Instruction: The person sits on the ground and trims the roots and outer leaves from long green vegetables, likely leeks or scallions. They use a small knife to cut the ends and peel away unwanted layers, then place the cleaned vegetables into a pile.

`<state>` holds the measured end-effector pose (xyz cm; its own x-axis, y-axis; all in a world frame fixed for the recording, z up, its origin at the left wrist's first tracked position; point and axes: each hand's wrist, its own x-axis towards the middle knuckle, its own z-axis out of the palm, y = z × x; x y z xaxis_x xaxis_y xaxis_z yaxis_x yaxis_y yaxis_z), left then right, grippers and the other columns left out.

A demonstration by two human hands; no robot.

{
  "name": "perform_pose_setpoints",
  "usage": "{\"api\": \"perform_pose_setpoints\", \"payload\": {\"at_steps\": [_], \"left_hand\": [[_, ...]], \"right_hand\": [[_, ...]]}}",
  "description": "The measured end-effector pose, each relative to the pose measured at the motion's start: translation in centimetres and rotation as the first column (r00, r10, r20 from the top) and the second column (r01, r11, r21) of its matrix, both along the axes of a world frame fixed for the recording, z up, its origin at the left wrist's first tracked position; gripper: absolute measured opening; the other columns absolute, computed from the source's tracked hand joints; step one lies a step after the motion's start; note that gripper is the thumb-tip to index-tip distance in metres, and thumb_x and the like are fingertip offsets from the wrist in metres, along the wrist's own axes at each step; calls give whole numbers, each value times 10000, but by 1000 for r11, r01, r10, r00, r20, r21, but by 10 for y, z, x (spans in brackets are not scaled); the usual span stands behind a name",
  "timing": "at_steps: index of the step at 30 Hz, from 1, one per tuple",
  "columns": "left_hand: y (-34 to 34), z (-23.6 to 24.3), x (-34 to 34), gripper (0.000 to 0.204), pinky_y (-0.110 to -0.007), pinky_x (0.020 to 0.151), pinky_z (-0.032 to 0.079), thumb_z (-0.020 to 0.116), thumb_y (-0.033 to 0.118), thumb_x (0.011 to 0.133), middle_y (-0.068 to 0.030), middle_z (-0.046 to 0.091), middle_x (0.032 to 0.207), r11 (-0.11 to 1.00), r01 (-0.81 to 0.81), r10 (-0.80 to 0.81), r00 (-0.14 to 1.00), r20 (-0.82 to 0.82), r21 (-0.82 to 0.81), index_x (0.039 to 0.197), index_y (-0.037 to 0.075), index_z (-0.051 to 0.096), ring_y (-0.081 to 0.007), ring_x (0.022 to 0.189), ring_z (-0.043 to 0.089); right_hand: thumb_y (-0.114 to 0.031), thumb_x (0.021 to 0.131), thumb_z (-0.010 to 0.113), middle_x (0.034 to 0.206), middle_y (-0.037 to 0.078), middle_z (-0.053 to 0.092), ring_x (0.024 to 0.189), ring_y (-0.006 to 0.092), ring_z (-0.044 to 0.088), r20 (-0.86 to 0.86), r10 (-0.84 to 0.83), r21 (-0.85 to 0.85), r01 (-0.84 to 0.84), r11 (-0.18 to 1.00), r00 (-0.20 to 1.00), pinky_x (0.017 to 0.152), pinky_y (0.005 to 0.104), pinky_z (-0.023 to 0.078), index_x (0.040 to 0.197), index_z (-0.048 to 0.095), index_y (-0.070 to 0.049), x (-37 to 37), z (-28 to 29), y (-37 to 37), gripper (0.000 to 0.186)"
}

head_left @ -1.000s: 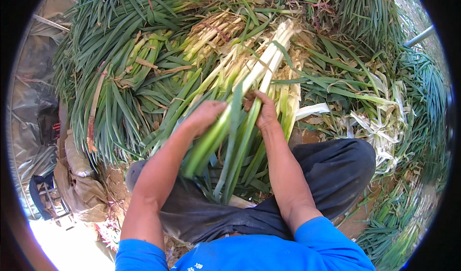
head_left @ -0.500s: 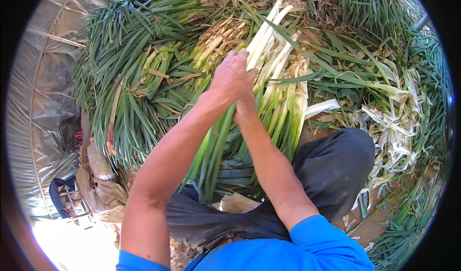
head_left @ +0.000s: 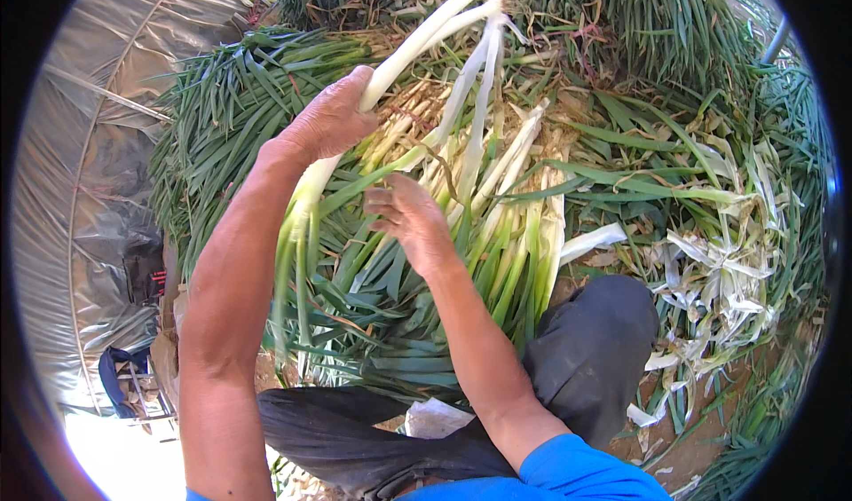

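My left hand (head_left: 333,121) is wrapped round the white shaft of long green onions (head_left: 424,47), raised and tilted, with roots toward the far side and green leaves hanging below the wrist. Loose pale skin (head_left: 477,102) dangles from the root end. Below it, my right hand (head_left: 413,221) has half-curled fingers with gaps between them, and nothing shows in its grasp. It is close to a green leaf coming off the held stalks. Beneath, more white-stemmed green onions (head_left: 515,159) lie in a loose row in front of my knee.
Heaps of green onions (head_left: 235,102) lie at the left, with another pile (head_left: 674,22) at the far right. Stripped white and green leaves (head_left: 723,261) litter the right side. Plastic sheeting (head_left: 98,190) hangs at the left. My bent knee (head_left: 595,341) is beside the row.
My hands, previously together on the stalks, have separated. My left hand has lifted the green onions up and left; my right hand has come away lower, and loose skin now hangs from the root end.
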<state>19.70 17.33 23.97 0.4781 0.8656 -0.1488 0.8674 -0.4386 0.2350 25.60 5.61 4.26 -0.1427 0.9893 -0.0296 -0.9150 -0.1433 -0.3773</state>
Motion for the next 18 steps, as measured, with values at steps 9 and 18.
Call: {"api": "perform_pose_setpoints", "payload": {"at_steps": [9, 18], "left_hand": [[-84, -41, -57, 273, -501, 785, 493, 566, 58, 819, -247, 600, 895, 972, -29, 28, 1000, -11, -233, 1081, 39, 491, -448, 879, 623], [-189, -116, -160, 279, -519, 796, 501, 597, 21, 782, -276, 644, 906, 960, -117, 131, 991, 40, -256, 1053, 44, 533, -501, 941, 633]], "right_hand": [[-809, 877, 518, 1399, 281, 513, 1253, 401, 554, -360, -377, -266, 294, 918, 853, 1080, 548, 465, 1502, 295, 33, 82, 31, 4, 1072], [-33, 854, 565, 854, 122, 605, 722, 231, 570, -78, -603, -504, 490, 711, 794, 670, 421, 517, 1079, 636, -8, 181, 15, 33, 237]]}}
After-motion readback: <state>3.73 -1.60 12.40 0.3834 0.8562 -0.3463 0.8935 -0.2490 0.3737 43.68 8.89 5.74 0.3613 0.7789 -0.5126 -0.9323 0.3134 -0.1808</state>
